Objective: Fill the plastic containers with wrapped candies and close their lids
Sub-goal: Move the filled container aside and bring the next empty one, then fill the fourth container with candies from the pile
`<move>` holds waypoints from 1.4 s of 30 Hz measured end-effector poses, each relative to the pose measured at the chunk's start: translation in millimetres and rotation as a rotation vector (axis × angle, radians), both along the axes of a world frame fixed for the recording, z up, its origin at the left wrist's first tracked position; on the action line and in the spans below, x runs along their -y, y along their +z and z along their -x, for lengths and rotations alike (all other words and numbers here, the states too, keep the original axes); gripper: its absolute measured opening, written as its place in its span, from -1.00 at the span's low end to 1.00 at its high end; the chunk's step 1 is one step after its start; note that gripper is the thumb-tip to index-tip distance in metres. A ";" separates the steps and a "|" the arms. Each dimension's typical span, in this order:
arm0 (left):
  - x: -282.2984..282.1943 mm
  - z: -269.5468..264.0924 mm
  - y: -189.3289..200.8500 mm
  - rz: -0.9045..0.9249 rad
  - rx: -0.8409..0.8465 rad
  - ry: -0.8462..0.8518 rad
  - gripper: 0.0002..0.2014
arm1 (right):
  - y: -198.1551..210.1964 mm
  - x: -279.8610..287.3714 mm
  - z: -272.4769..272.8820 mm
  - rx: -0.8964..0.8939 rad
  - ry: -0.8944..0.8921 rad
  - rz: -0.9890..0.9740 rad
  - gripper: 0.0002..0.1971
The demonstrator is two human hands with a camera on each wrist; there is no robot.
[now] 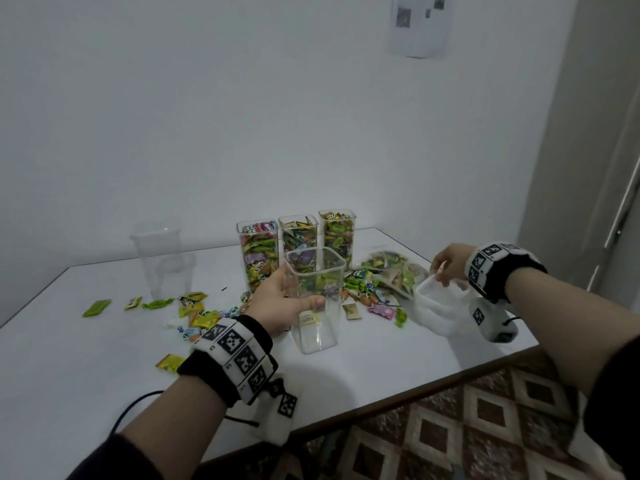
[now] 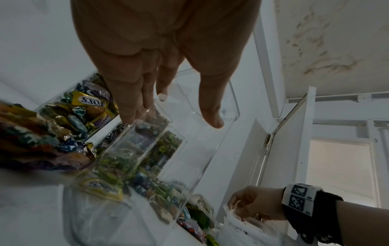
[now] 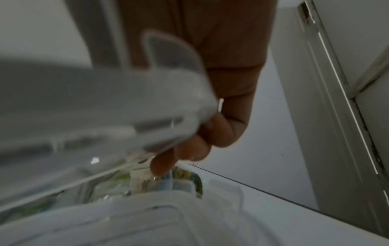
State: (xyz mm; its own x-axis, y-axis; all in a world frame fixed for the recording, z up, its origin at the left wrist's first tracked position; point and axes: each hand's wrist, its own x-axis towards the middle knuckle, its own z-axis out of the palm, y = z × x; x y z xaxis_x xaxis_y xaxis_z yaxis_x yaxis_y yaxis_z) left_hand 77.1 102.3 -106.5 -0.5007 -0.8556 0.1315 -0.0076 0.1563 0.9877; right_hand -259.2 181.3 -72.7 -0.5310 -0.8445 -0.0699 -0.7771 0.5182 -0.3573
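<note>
Plainly, the biggest risk sits with the empty tub point(image 1: 317, 299): the left hand point(image 1: 277, 303) wraps its upper half, thumb on the near wall and fingers round the far one, and the tub looks tilted, its base near the worktop point(image 1: 86, 375). Smooth clear plastic held that high could slip or swing, and the three full tubs point(image 1: 298, 244) stand just behind it at twelve o'clock, all lidless, so a knock there would likely spill sweets.

The right hand point(image 1: 448, 263), out at three o'clock, pinches a white lid point(image 1: 427, 285) by its edge above a stack of lids point(image 1: 440, 315). A one-edged hold may let the lid twist or drop onto the stack. Whether it is meant for a full tub or this empty one I cannot tell; capping the empty one would skip the filling.

Loose candies point(image 1: 194, 311) lie scattered from nine o'clock to the middle, with a clear bag of candies point(image 1: 391, 271) at two o'clock; a sweeping wrist could push some off the near edge.

White and glossy, the worktop is set against a plain white wall point(image 1: 242, 116). A stack of clear cups point(image 1: 161, 258) stands at ten o'clock. A paper sheet point(image 1: 420, 26) hangs high on the wall, a door frame point(image 1: 588, 168) rises at right, and the floor point(image 1: 485, 427) shows brown diamond tiles.
</note>
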 end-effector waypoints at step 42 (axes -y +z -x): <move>9.0 -174.9 -17.4 0.539 1.476 -0.252 -0.23 | -25.4 31.5 -176.4 -0.457 0.608 -0.286 -0.33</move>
State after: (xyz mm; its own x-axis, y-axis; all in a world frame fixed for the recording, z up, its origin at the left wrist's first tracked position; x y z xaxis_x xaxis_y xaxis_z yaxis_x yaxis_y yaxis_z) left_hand 252.0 93.3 -123.9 -0.5727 -0.7505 -0.3298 -0.7877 0.6152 -0.0321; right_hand -82.8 149.8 -98.0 -0.0131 -0.9767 -0.2141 -0.9891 -0.0188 0.1460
